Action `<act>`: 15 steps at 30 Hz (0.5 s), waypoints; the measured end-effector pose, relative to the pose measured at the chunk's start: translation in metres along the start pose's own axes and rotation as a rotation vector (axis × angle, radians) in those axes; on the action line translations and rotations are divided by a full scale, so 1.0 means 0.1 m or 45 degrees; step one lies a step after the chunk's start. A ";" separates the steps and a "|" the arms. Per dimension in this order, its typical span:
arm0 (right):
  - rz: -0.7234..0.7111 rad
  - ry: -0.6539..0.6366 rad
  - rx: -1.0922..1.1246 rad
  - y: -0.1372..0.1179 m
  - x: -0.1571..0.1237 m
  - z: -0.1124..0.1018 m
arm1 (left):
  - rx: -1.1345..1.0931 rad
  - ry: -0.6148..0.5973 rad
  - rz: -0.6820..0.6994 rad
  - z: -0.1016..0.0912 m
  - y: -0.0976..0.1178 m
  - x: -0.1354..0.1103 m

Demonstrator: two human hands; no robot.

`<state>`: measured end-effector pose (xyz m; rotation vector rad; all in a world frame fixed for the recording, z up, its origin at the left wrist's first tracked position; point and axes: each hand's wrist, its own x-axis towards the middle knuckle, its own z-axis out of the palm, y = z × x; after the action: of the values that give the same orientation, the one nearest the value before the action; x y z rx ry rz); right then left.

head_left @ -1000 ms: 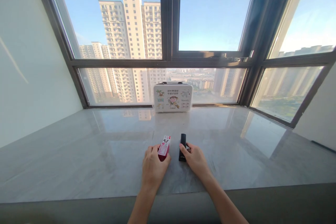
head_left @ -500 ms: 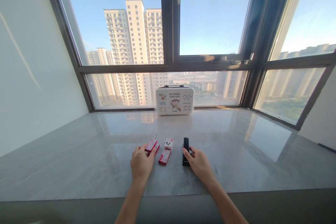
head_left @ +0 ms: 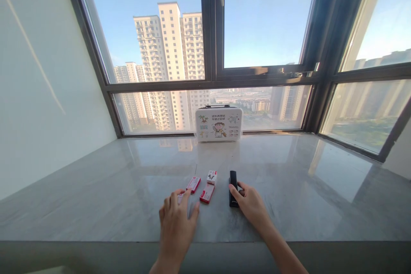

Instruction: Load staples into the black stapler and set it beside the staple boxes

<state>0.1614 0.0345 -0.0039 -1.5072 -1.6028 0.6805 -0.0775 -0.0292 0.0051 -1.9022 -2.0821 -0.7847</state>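
Observation:
My left hand [head_left: 176, 222] hovers low over the grey stone sill [head_left: 96, 197], its fingers curled around a small red box [head_left: 180, 197] that only partly shows. Just beyond its fingertips lies a second red box [head_left: 193, 183]. To the right of that are a third red box [head_left: 207, 193] and a small red-and-white box [head_left: 211, 177]. My right hand [head_left: 252, 205] pinches the near end of a black stapler-like bar [head_left: 233, 182] lying on the sill.
A white tin case with cartoon prints [head_left: 218, 123] stands against the window frame at the back. A white wall [head_left: 38, 107] bounds the sill on the left. The sill's front edge [head_left: 96, 244] runs just below my hands.
My left hand has drawn back toward me, leaving one red box on the sill. A second ago it held a single red and white pack. The right hand stays on the black bar.

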 end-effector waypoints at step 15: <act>-0.130 0.070 -0.127 0.15 -0.02 -0.43 | -0.376 -0.277 0.288 0.28 0.53 0.28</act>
<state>0.2051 0.0280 0.0058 -1.4912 -1.6803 0.5047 -0.0244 0.0107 0.0079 -2.4290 -1.9004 -0.9076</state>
